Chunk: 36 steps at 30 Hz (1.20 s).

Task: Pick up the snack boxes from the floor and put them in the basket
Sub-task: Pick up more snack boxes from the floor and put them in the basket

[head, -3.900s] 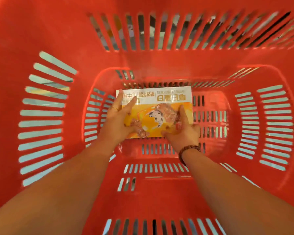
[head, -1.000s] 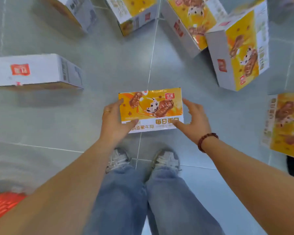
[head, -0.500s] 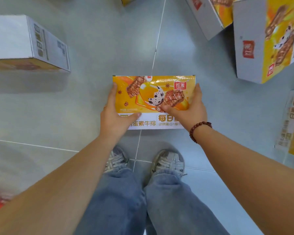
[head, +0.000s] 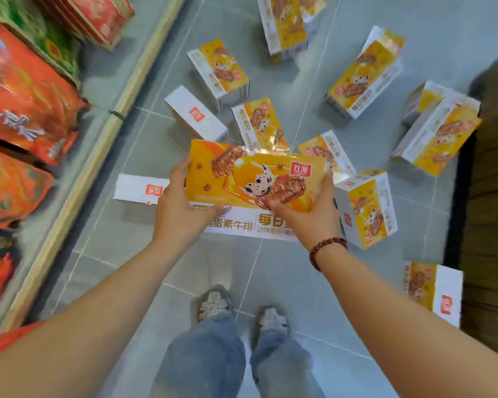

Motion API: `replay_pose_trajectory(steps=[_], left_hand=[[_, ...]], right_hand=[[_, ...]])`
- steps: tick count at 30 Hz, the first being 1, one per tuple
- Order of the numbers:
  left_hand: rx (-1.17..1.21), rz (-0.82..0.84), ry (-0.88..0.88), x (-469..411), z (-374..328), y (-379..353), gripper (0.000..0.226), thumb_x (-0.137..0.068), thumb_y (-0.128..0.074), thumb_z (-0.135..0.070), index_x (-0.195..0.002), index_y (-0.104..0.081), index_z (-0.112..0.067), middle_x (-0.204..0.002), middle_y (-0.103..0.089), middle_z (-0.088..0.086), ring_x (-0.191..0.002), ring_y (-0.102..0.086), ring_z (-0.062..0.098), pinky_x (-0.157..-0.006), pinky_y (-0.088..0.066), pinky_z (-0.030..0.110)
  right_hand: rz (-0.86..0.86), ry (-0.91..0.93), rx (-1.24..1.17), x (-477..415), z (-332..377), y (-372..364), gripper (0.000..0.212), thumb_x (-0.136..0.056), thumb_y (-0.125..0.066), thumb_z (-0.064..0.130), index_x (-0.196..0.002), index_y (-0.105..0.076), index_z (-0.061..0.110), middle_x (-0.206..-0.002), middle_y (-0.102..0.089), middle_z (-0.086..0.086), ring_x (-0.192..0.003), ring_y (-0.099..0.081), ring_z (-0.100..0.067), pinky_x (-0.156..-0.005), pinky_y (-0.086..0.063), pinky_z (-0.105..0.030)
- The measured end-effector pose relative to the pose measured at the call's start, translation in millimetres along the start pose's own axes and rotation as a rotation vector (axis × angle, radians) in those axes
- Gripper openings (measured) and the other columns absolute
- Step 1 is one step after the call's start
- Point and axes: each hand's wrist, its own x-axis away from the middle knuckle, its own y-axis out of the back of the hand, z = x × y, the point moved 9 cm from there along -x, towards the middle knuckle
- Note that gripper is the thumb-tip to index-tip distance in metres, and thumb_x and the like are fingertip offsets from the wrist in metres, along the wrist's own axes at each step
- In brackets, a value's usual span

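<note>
Orange snack box [head: 250, 179] gripped by both hands' fingers [head: 181, 170], possibly basket [head: 3, 340] lower left

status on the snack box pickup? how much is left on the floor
Done: cannot confirm; only a red sliver, possibly the basket, shows at lower left, contents hidden. In hand: one snack box gripped by the left hand and right hand, lifted above the floor. Left: about ten boxes on the tiles, e.g. one near the shelf, another beside the right hand.
</note>
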Motion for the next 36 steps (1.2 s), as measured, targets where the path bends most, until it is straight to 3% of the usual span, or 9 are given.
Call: replay_pose_trajectory(steps=[3, 6, 9, 13, 16, 20, 26, 29, 36], left_hand=[[0.013, -0.116, -0.029, 44.1, -66.4, 70.6, 0.095, -0.058, -0.087, -0.029, -0.135, -0.031, -0.032, -0.128, -0.054, -0.007, -0.112, -0.053, 0.013, -0.095, -0.045, 0.038], [0.041, -0.259, -0.066, 98.1, -121.2, 139.5, 0.097, -0.056, -0.088, -0.030, -0.136, -0.032, -0.033, -0.130, -0.050, -0.011, -0.114, -0.051, 0.012, -0.098, -0.043, 0.041], [0.035, -0.433, -0.097, 158.2, -161.8, 202.4, 0.096, -0.057, -0.088, -0.026, -0.137, -0.035, -0.028, -0.128, -0.047, -0.012, -0.115, -0.049, 0.013, -0.098, -0.041, 0.036], [0.051, -0.622, -0.047, 237.1, -176.7, 267.7, 0.092, -0.060, -0.086, -0.018, -0.138, -0.037, -0.026, -0.126, -0.048, -0.013, -0.111, -0.050, 0.010, -0.088, -0.036, 0.020], [0.041, -0.751, -0.002, 299.8, -173.9, 307.5, 0.090, -0.058, -0.086, -0.024, -0.133, -0.037, -0.032, -0.121, -0.057, -0.005, -0.106, -0.056, 0.016, -0.088, -0.043, 0.030], [0.038, -0.882, 0.081, 384.3, -152.5, 347.6, 0.087, -0.061, -0.085, -0.025, -0.134, -0.037, -0.032, -0.118, -0.059, -0.006, -0.104, -0.057, 0.015, -0.086, -0.044, 0.030], [0.062, -1.028, 0.181, 501.7, -97.4, 389.0, 0.084, -0.062, -0.084, -0.029, -0.132, -0.037, -0.039, -0.124, -0.058, -0.002, -0.111, -0.055, 0.020, -0.089, -0.046, 0.036], [0.079, -1.069, 0.249, 556.9, -59.9, 407.4, 0.084, -0.064, -0.083, -0.031, -0.133, -0.036, -0.041, -0.133, -0.052, -0.004, -0.121, -0.049, 0.021, -0.096, -0.044, 0.042], [0.078, -1.107, 0.351, 668.6, 36.1, 462.4, 0.083, -0.066, -0.082, -0.032, -0.135, -0.036, -0.038, -0.136, -0.049, -0.006, -0.125, -0.045, 0.019, -0.100, -0.042, 0.043]], right_hand=[[0.059, 0.141, -0.003, 46.0, 89.5, 22.7, 0.122, -0.056, -0.084, 0.046, -0.144, 0.001, 0.047, -0.141, -0.045, 0.007, -0.125, -0.047, -0.016, -0.101, -0.042, -0.046], [0.152, 0.274, 0.019, 98.1, 165.7, 39.3, 0.113, -0.059, -0.083, 0.046, -0.141, -0.005, 0.054, -0.131, -0.051, 0.010, -0.117, -0.053, -0.012, -0.097, -0.046, -0.040], [0.242, 0.419, 0.065, 152.9, 227.2, 48.0, 0.113, -0.059, -0.082, 0.050, -0.141, -0.004, 0.054, -0.124, -0.054, 0.008, -0.116, -0.054, -0.012, -0.092, -0.047, -0.034], [0.339, 0.603, 0.121, 221.0, 287.0, 37.6, 0.114, -0.057, -0.081, 0.054, -0.141, -0.004, 0.054, -0.125, -0.055, 0.003, -0.116, -0.055, -0.017, -0.092, -0.046, -0.033], [0.459, 0.706, 0.142, 273.6, 314.9, 16.7, 0.113, -0.057, -0.080, 0.056, -0.140, -0.003, 0.056, -0.126, -0.055, -0.002, -0.115, -0.055, -0.019, -0.093, -0.047, -0.036], [0.646, 0.840, 0.191, 350.3, 332.6, -18.2, 0.113, -0.058, -0.081, 0.054, -0.142, -0.006, 0.052, -0.128, -0.056, 0.004, -0.110, -0.060, -0.018, -0.089, -0.048, -0.032], [0.825, 0.977, 0.250, 463.8, 322.6, -74.7, 0.112, -0.054, -0.078, 0.060, -0.138, -0.003, 0.060, -0.130, -0.056, 0.002, -0.113, -0.059, -0.020, -0.094, -0.047, -0.038], [0.916, 1.035, 0.305, 520.9, 306.5, -107.8, 0.109, -0.063, -0.081, 0.046, -0.146, -0.009, 0.041, -0.136, -0.051, 0.001, -0.124, -0.048, -0.020, -0.095, -0.043, -0.035], [1.072, 1.059, 0.419, 648.2, 257.3, -196.2, 0.111, -0.066, -0.079, 0.048, -0.147, -0.003, 0.040, -0.146, -0.039, 0.002, -0.134, -0.037, -0.020, -0.101, -0.039, -0.037]])
